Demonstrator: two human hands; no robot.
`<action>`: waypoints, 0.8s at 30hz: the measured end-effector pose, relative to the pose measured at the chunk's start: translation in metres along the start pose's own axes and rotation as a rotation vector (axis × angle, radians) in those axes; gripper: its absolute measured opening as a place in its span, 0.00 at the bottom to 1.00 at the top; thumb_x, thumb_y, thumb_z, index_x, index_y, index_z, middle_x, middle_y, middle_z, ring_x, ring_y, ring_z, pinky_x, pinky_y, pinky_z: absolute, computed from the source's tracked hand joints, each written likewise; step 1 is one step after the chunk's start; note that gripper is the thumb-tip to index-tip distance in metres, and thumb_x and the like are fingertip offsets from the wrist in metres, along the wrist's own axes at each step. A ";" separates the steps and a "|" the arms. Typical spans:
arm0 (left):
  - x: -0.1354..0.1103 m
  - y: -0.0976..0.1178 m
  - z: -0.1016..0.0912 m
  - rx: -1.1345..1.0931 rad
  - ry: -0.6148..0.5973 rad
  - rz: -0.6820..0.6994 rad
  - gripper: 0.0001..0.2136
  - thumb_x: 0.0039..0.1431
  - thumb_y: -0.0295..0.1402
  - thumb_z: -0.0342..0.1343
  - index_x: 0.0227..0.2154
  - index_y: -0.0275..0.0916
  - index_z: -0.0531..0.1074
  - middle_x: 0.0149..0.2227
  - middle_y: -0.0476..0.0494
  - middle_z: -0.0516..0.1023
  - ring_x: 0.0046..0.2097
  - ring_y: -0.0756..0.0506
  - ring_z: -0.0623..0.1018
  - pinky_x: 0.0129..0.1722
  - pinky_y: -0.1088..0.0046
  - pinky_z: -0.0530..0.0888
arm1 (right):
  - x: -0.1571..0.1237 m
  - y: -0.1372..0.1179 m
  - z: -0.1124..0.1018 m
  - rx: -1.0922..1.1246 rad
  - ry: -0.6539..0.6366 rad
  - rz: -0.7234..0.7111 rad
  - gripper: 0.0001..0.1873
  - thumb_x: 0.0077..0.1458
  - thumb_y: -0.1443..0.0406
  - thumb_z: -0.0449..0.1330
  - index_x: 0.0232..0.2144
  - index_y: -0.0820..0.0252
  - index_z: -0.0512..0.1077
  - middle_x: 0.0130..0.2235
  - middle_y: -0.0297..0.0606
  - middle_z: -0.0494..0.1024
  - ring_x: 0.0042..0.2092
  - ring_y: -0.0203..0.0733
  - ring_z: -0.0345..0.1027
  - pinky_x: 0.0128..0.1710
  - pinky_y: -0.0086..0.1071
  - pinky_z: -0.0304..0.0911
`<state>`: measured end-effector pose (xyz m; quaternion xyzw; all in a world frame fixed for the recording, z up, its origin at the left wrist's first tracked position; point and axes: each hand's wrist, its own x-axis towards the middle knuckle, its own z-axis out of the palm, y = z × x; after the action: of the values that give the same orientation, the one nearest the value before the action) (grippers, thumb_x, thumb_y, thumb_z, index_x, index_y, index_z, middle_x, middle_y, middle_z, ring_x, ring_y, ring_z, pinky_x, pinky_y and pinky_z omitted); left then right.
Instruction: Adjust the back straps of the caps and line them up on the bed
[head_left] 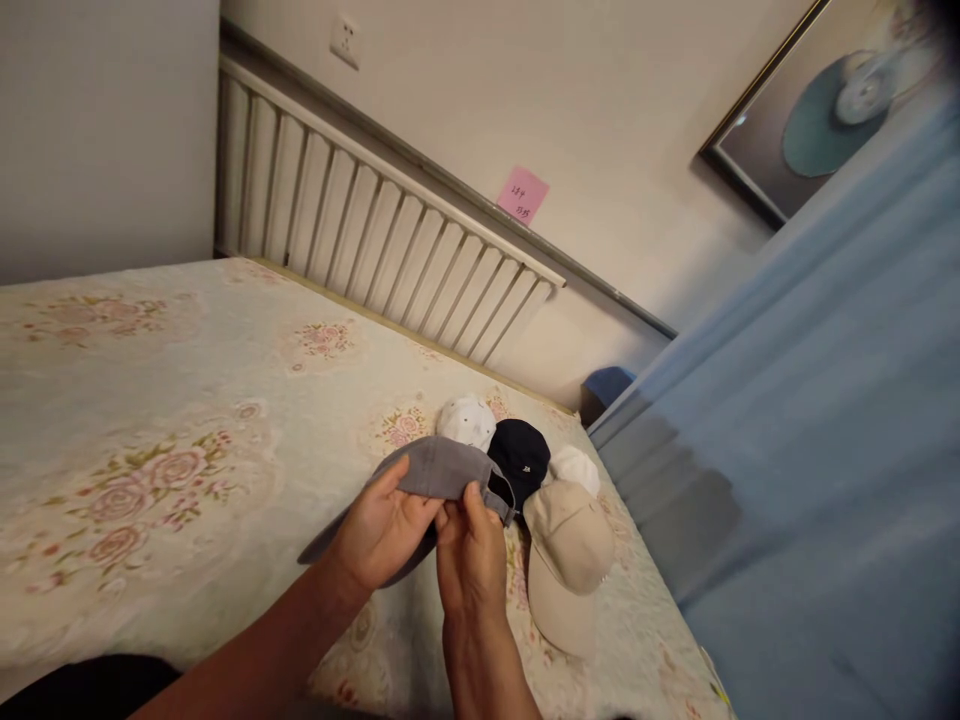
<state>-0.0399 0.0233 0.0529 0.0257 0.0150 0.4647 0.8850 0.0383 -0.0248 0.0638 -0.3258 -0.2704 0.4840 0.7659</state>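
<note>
A grey baseball cap [439, 468] is held above the flowered mattress [172, 420] by both hands. My left hand [379, 535] grips its side from below, thumb on top, fingers wrapped under the crown. My right hand [471, 555] pinches the cap's back edge near the strap opening. Just beyond lie other caps in a cluster: a beige cap [568, 555] to the right, a black cap [521, 455], a white cap [466, 420] and another white cap [576, 468].
A ribbed cream headboard [375, 225] runs along the wall, with a pink sticky note [522, 194] above it and a wall socket [345, 40]. A blue curtain [810, 430] hangs at the right. A framed picture [817, 100] hangs top right.
</note>
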 end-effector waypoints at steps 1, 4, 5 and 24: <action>0.000 0.002 0.000 -0.005 0.004 0.010 0.18 0.65 0.29 0.40 0.55 0.29 0.63 0.47 0.35 0.77 0.52 0.42 0.74 0.55 0.60 0.69 | 0.001 -0.001 -0.002 0.018 0.005 -0.022 0.12 0.54 0.61 0.59 0.37 0.64 0.75 0.41 0.44 0.80 0.47 0.43 0.72 0.57 0.44 0.57; 0.001 0.007 0.000 -0.022 0.012 0.071 0.18 0.65 0.31 0.39 0.54 0.30 0.64 0.47 0.35 0.77 0.52 0.41 0.74 0.54 0.59 0.70 | 0.002 -0.006 -0.007 0.064 0.010 -0.075 0.09 0.54 0.62 0.60 0.35 0.63 0.76 0.40 0.42 0.80 0.47 0.42 0.72 0.58 0.45 0.56; 0.002 0.009 0.000 -0.027 0.011 0.099 0.18 0.65 0.31 0.39 0.53 0.30 0.65 0.46 0.35 0.78 0.52 0.42 0.74 0.54 0.59 0.70 | 0.002 -0.007 -0.009 0.079 0.009 -0.084 0.09 0.54 0.63 0.60 0.35 0.62 0.75 0.41 0.42 0.80 0.47 0.42 0.72 0.58 0.46 0.55; 0.005 0.009 -0.010 0.010 0.025 0.075 0.15 0.63 0.28 0.42 0.50 0.33 0.68 0.43 0.39 0.79 0.49 0.43 0.76 0.52 0.61 0.70 | 0.010 0.002 -0.005 0.232 0.093 -0.027 0.11 0.57 0.62 0.55 0.41 0.58 0.73 0.46 0.36 0.79 0.51 0.37 0.69 0.59 0.40 0.55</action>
<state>-0.0450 0.0332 0.0430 0.0250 0.0274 0.4979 0.8664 0.0451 -0.0162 0.0599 -0.2536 -0.1809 0.4860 0.8165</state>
